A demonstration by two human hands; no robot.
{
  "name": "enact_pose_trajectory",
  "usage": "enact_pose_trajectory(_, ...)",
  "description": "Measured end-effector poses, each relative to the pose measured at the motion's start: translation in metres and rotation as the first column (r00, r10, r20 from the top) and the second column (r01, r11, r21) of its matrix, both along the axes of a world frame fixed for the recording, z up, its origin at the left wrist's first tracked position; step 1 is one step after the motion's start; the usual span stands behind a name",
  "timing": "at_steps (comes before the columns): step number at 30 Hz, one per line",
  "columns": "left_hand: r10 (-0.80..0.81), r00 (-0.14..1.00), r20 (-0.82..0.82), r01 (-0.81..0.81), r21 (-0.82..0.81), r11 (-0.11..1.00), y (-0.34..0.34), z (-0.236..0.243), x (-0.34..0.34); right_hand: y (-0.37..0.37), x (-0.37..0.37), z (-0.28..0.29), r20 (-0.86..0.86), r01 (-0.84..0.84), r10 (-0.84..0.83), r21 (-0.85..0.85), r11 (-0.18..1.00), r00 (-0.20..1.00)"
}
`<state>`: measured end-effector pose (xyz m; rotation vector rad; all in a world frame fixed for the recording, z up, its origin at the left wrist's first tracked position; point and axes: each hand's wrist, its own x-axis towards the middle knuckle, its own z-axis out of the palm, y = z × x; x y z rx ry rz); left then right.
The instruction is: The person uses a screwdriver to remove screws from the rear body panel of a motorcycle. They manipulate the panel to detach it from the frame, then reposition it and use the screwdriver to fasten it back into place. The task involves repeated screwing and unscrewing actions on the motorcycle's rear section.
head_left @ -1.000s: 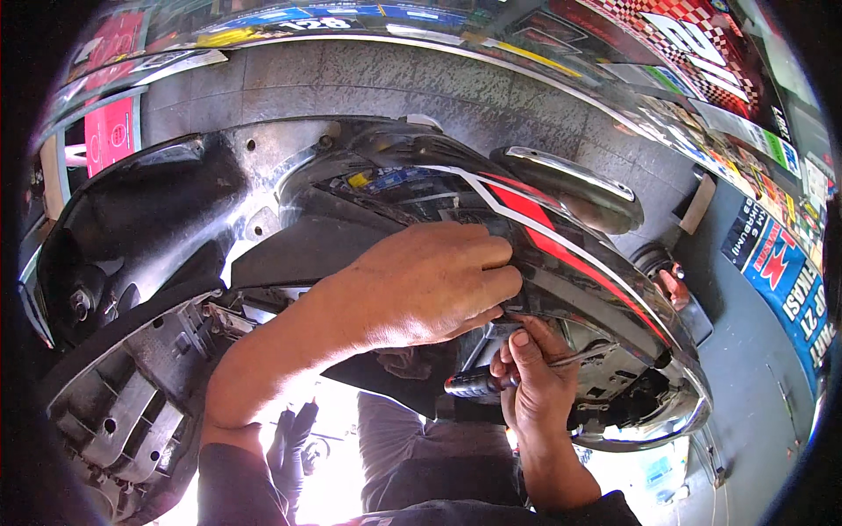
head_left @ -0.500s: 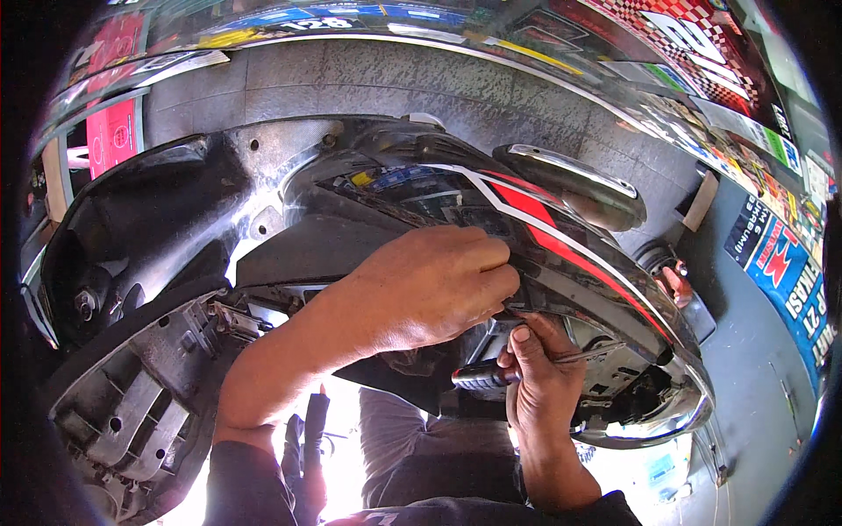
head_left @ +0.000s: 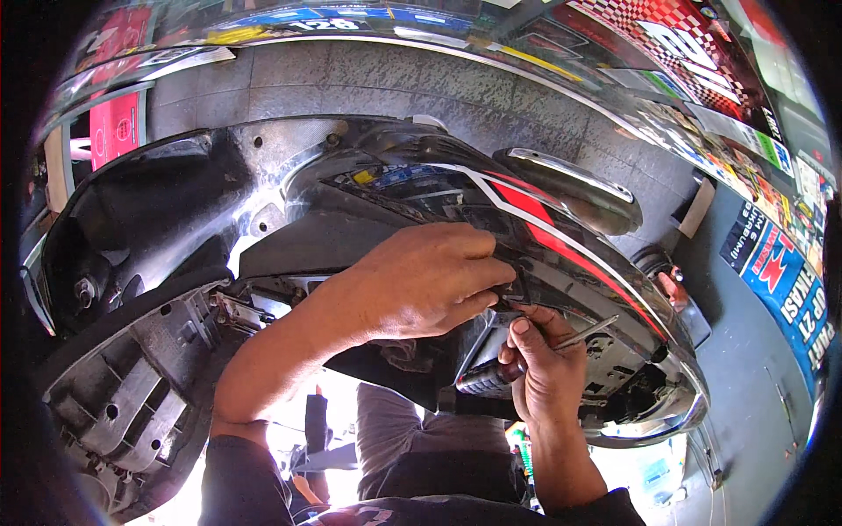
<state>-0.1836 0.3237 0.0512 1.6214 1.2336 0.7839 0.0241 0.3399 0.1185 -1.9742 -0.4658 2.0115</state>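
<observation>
A black scooter body with a red and white striped side panel (head_left: pixel 545 230) lies across the middle of the view. My left hand (head_left: pixel 430 279) reaches over it, fingers curled and pinched at the edge of the open compartment; whatever they hold is hidden. Close beside it, my right hand (head_left: pixel 551 368) is closed around a screwdriver (head_left: pixel 487 379), its dark handle toward the left and its metal shaft pointing up to the right. The right fingertips come up near the left ones, at the same small dark part.
At lower left the raised seat (head_left: pixel 132 399) shows its ribbed underside. A silver-trimmed exhaust muffler (head_left: pixel 570 188) sits beyond the body. Grey floor tiles (head_left: pixel 368 83) stretch behind, up to a glass case with stickers. A blue banner (head_left: pixel 781 280) stands at the right.
The screwdriver has tilted, its tip now higher and its handle slightly lower. My left fingers have shifted slightly and extended. The view has moved a little.
</observation>
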Motion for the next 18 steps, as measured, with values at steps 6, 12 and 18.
enact_pose_trajectory(6, 0.078, 0.996, 0.030, -0.078, -0.014, 0.997, -0.004, -0.002, -0.001, 0.000, 0.001, -0.001, 0.001, 0.002, -0.002, -0.019, 1.000, 1.000)
enact_pose_trajectory(12, 0.175, 0.983, 0.047, -0.172, -0.065, 0.983, -0.016, -0.002, 0.009, -0.004, 0.002, -0.004, 0.000, -0.011, 0.011, 0.029, 1.000, 1.000)
enact_pose_trajectory(18, 0.083, 0.997, -0.003, -0.083, 0.020, 0.996, -0.002, 0.002, 0.006, -0.008, -0.002, -0.003, 0.041, 0.029, -0.031, 0.051, 0.998, 0.999)
